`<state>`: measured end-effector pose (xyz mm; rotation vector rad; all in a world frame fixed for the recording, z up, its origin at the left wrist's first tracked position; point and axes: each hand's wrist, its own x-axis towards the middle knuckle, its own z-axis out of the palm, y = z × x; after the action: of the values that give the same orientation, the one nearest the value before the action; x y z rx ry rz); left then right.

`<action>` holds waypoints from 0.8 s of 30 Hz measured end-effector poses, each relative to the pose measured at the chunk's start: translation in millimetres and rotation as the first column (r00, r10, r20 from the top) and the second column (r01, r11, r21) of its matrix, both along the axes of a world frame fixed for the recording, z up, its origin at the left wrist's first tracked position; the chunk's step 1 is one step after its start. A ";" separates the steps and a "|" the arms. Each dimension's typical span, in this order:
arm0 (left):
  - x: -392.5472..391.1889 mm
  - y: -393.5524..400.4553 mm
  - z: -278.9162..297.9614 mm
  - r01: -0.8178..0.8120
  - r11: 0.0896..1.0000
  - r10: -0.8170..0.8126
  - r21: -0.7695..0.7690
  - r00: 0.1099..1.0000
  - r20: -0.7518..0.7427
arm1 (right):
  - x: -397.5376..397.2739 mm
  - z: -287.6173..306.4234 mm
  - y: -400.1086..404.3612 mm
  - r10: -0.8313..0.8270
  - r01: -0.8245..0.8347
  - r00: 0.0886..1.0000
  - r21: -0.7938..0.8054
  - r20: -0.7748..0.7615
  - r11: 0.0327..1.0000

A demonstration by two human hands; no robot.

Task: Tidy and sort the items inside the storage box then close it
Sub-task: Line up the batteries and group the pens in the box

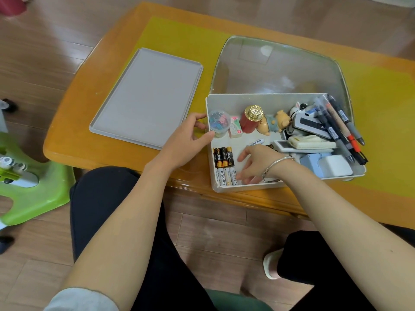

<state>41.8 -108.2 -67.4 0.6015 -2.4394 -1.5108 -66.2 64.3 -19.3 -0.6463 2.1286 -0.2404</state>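
Note:
The white storage box [269,94] stands open at the table's near edge. Its grey lid [146,97] lies flat to the left. My left hand [188,142] grips the box's left wall, thumb over the rim. My right hand [258,163] is inside the box with fingers spread, fingertips at the white batteries [225,178]. Three black-and-gold batteries [223,157] lie lined up above them, and one loose white battery [254,142] lies further in. A tub of clips [219,122], a red tin [250,122], a pig figurine [276,123] and pens [336,126] fill the rest.
A clear glass sheet [280,63] lies on the yellow mat [179,37] behind the box. The orange table [74,135] ends just before my knees. A green stool [38,189] stands on the floor at the left. White chargers [334,166] sit in the box's near right corner.

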 end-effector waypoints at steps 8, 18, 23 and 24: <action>-0.4 0.0 -0.8 0.000 1.000 0.000 -0.009 1.000 0.006 | 0.4 -1.8 0.2 -0.020 0.027 0.996 -0.088 0.084 0.996; -0.4 -0.1 -0.3 -0.001 1.000 0.001 -0.023 1.000 0.006 | -4.9 -4.3 4.8 0.048 -0.043 0.998 -0.127 0.037 0.991; -0.5 0.1 0.3 -0.002 1.000 0.002 -0.018 1.000 0.008 | -27.4 3.6 13.0 -0.018 -0.066 0.898 -0.176 -0.439 0.982; -0.4 -0.1 0.4 -0.002 1.000 0.002 -0.013 1.000 0.009 | -30.6 4.0 12.6 0.008 -0.096 0.855 -0.141 -0.519 0.985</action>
<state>41.4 -108.3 -67.1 0.6096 -2.4526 -1.4941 -96.9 76.9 -15.3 -0.9481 2.6221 -0.2293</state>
